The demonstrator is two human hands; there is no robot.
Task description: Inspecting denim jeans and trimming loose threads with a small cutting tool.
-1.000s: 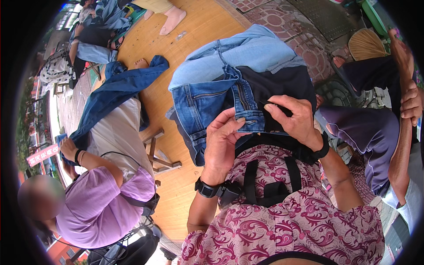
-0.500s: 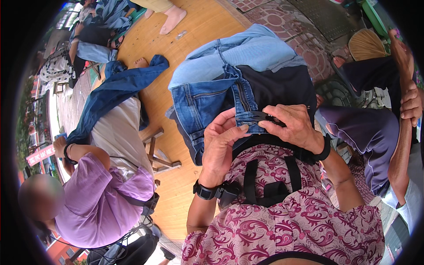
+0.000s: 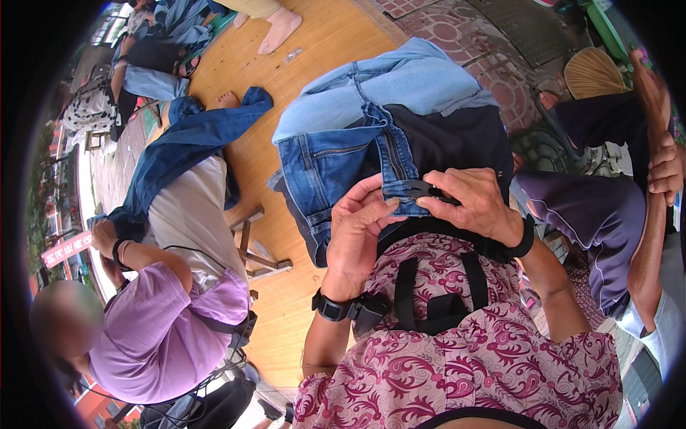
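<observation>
Blue jeans (image 3: pixel 336 154) with faded light-blue legs (image 3: pixel 407 71) lie across my lap over dark cloth. Their zip fly and waistband end are close to my body. My left hand (image 3: pixel 357 236) pinches the waistband end between thumb and fingers, left of the fly. From the other side, my right hand (image 3: pixel 475 204) grips small black thread snips (image 3: pixel 421 190). The dark tips of the snips rest at the waistband just below the zip, near my left thumb. Whether the blades are touching a thread is too small to tell.
On the left a person in a purple top (image 3: pixel 150 322) handles dark-blue jeans (image 3: pixel 186 157). A wooden bench top (image 3: pixel 286 79) stretches beyond my lap. Close on my right sits another person in dark trousers (image 3: pixel 593 214), with a woven fan (image 3: pixel 593 71) beyond.
My hands, the snips and the jeans have hardly moved. The person on the left has shifted an arm slightly to the right and down.
</observation>
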